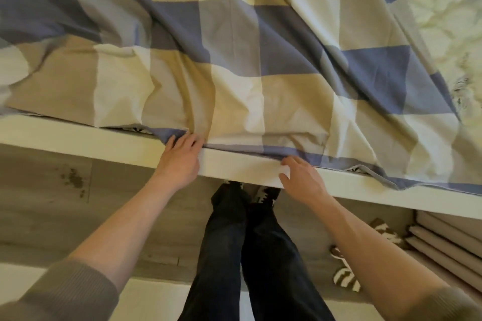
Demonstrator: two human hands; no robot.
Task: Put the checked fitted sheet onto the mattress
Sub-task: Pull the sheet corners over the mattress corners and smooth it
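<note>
Two hands sat at the sheet's [234, 47] near edge: left hand [180, 157] pressed it straight-fingered, right hand [300, 177] touched it, grip unclear; it lay wrinkled over the mattress [443, 21], edge loose on the rail [91, 138], right side bare, so tucking mostly remained.
</note>
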